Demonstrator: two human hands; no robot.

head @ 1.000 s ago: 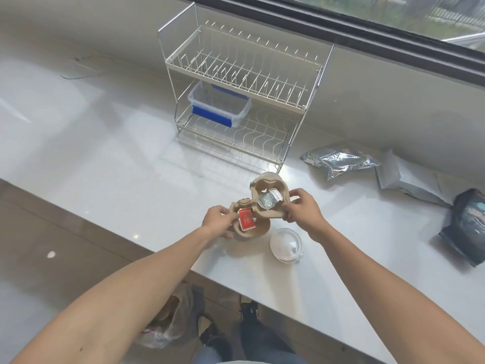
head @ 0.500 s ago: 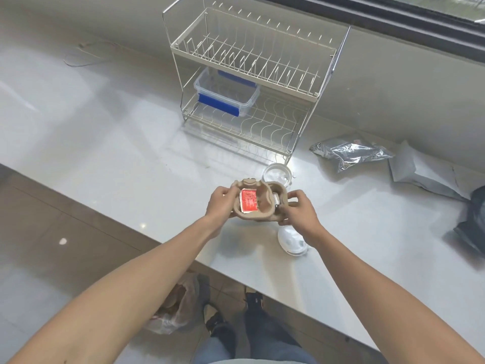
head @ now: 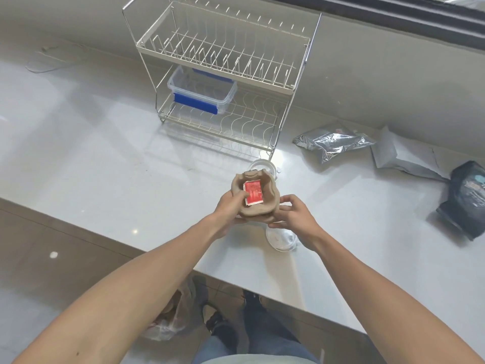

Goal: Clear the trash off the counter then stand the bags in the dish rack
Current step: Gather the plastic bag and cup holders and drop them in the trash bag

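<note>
Both hands hold a folded brown cardboard cup carrier (head: 265, 203) above the counter's front part. My left hand (head: 231, 203) grips its left side, thumb pressing on a red sauce packet (head: 253, 192) that lies in the carrier. My right hand (head: 291, 212) cups the carrier's right underside with curled fingers. A clear plastic lid (head: 280, 239) lies on the counter under my right wrist, and a clear cup (head: 262, 165) stands just behind the carrier. A silver foil bag (head: 332, 141), a grey bag (head: 404, 156) and a black bag (head: 467, 198) lie flat at the right.
A two-tier wire dish rack (head: 223, 74) stands at the back with a clear blue-clipped container (head: 202, 91) on its lower shelf. A plastic trash bag (head: 170, 319) sits on the floor below the counter (head: 91, 153) edge, next to my feet.
The carrier has been folded shut, so the silver packet is hidden and only the red packet shows. The view has shifted closer to the rack and the clear cup behind has come into sight.
</note>
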